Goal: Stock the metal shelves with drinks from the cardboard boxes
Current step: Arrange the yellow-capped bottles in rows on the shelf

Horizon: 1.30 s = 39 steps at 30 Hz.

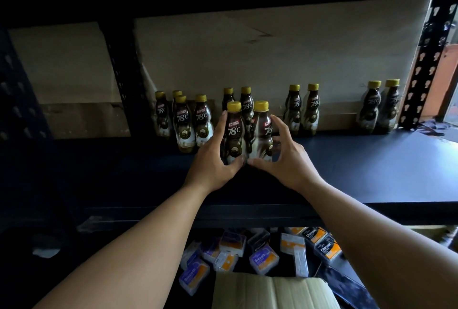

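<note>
Two dark coffee bottles with yellow caps stand side by side on the dark metal shelf (371, 167). My left hand (213, 160) grips the left bottle (234, 132) from its left side, thumb under its base. My right hand (287, 157) grips the right bottle (261, 130) from the right. Behind them stand more of the same bottles in pairs: a group at the left (183, 123), a pair right behind (245, 103), a pair at the middle right (303, 108) and a pair at the far right (381, 105).
Cardboard sheets (272, 61) line the shelf's back. A perforated black upright (426, 61) stands at the right. Below the shelf lie several small orange and purple packs (264, 260), and a cardboard box flap (272, 291) sits at the bottom middle.
</note>
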Each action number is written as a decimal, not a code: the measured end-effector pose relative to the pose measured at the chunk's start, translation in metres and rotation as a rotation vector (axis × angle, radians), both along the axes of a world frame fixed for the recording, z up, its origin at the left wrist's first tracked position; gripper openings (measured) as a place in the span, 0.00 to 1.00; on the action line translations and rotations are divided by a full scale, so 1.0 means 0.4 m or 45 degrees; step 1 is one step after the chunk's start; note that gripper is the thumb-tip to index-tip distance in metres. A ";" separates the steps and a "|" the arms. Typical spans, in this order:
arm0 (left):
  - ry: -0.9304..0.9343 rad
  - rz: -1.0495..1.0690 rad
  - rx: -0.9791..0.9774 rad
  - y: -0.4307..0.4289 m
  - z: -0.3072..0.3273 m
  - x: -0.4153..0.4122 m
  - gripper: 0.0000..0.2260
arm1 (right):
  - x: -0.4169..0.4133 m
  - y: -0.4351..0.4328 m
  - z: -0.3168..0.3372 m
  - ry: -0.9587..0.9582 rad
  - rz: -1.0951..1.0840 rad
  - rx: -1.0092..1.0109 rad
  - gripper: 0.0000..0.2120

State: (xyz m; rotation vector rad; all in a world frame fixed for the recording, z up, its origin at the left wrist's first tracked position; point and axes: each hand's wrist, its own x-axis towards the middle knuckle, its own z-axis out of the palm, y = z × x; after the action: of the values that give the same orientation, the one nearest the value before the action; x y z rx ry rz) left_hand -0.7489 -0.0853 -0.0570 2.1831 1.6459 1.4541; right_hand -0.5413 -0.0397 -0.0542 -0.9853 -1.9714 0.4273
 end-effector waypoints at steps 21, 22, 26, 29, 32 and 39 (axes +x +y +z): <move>0.028 0.031 0.008 -0.003 0.002 0.000 0.47 | -0.011 0.013 -0.006 -0.038 0.094 -0.027 0.58; 0.042 0.028 0.011 -0.002 0.001 0.000 0.47 | -0.011 0.012 -0.005 -0.029 0.083 -0.005 0.58; 0.047 0.017 -0.013 -0.002 -0.001 -0.002 0.47 | -0.008 0.008 -0.004 -0.015 0.077 0.056 0.54; 0.052 0.030 -0.026 -0.001 -0.004 -0.002 0.47 | -0.006 0.009 -0.005 -0.014 0.063 0.054 0.54; 0.036 0.042 -0.038 -0.001 -0.003 -0.004 0.48 | -0.003 0.010 -0.005 -0.003 0.056 0.010 0.53; 0.035 0.022 -0.105 0.008 -0.001 -0.006 0.47 | -0.001 0.018 -0.004 -0.015 0.038 -0.022 0.52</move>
State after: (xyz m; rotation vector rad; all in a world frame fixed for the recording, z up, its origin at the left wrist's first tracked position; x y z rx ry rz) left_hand -0.7511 -0.0820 -0.0576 2.1606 1.7052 1.3407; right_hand -0.5418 -0.0326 -0.0559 -0.9727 -1.9986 0.4571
